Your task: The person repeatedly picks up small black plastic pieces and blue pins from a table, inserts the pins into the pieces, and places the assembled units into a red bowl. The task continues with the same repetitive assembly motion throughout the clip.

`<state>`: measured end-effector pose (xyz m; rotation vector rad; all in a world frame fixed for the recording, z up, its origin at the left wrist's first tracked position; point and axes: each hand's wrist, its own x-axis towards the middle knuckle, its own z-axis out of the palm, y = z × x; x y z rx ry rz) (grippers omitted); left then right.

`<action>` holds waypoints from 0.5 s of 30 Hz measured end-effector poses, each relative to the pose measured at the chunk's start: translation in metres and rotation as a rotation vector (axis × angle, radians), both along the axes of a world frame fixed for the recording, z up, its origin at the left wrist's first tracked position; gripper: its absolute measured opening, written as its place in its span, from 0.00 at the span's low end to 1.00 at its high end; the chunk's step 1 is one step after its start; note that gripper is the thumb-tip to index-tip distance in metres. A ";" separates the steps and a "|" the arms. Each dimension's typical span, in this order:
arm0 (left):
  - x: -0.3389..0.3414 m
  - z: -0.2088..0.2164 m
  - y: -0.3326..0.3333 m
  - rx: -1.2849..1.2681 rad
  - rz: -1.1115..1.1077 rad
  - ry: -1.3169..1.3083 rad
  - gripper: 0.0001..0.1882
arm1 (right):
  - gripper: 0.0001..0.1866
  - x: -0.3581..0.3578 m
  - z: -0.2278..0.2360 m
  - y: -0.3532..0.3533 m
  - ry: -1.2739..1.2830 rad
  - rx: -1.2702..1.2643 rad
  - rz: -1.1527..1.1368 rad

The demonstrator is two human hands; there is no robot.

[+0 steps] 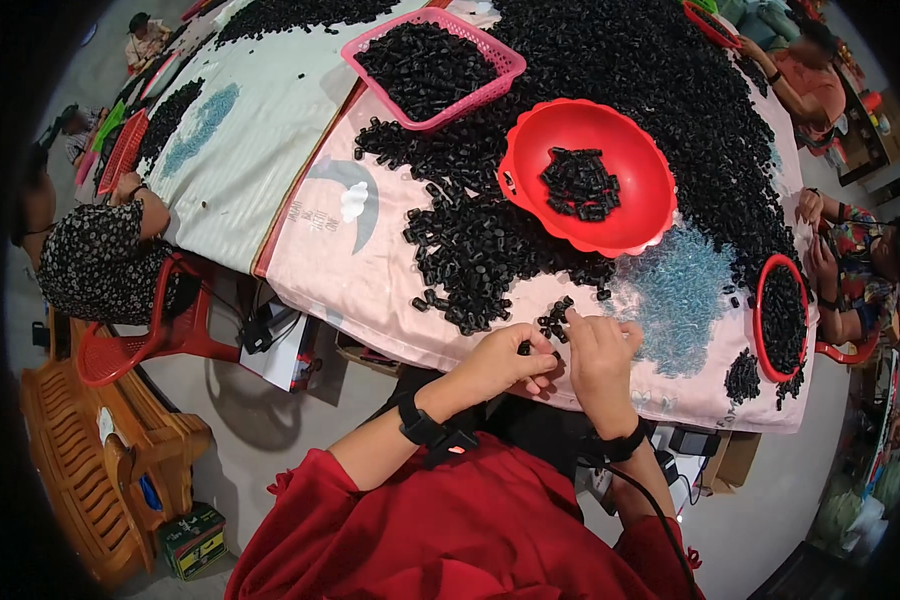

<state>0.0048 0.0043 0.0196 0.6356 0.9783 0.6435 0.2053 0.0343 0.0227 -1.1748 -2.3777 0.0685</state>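
My left hand (510, 362) is closed at the table's near edge, thumb and fingers curled together. A small black plastic cap (524, 348) shows between its fingers. Close beside it, my right hand (604, 365) has its fingers bent in a pinch; whatever they hold is too small or hidden to make out. Just past the fingertips lies a little cluster of black caps (555, 318). Beyond my left hand spreads a loose heap of black caps (460, 250). To the right of my right hand lies a pile of small clear-blue pieces (675, 295).
A red scalloped bowl (630, 150) with some black caps stands ahead, with a pink basket (515, 62) of caps behind it. At right is a red-rimmed basket (760, 318). A large black heap (610, 50) covers the far table. People sit at both sides; a wooden bench (70, 430) stands lower left.
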 end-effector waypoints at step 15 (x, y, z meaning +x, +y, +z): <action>-0.006 -0.020 -0.004 0.073 -0.037 -0.185 0.16 | 0.11 -0.001 -0.002 0.008 0.110 -0.007 -0.035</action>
